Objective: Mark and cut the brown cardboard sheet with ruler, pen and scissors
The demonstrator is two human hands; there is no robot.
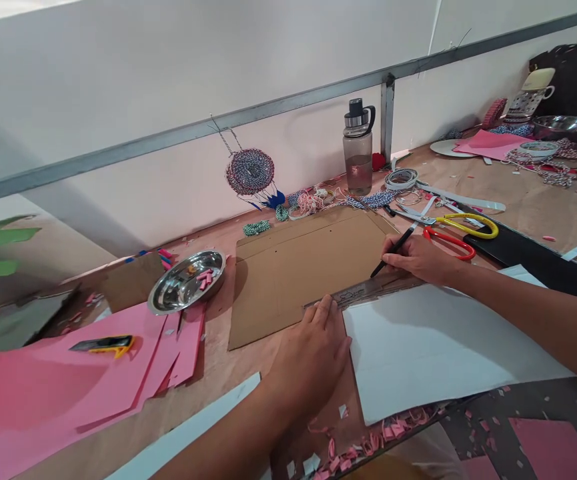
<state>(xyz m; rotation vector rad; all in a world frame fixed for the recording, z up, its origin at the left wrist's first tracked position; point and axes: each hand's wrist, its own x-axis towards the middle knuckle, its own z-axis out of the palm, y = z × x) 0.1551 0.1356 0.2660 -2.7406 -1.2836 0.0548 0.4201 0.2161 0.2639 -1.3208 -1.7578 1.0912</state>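
Note:
A brown cardboard sheet lies on the table in front of me, with pencil-like lines near its far edge. Along its near edge rests a clear ruler. My left hand lies over the ruler's left end, its fingers stretched out and pressing down. In my right hand is a black pen, its tip down at the ruler's edge. White sheet lies under my right forearm. Just beyond the right hand are scissors with yellow and red handles.
A steel bowl with pink bits stands left of the cardboard. A utility knife lies on pink paper. A water bottle, tape roll and cords sit along the wall. A woven round ornament hangs from the rail.

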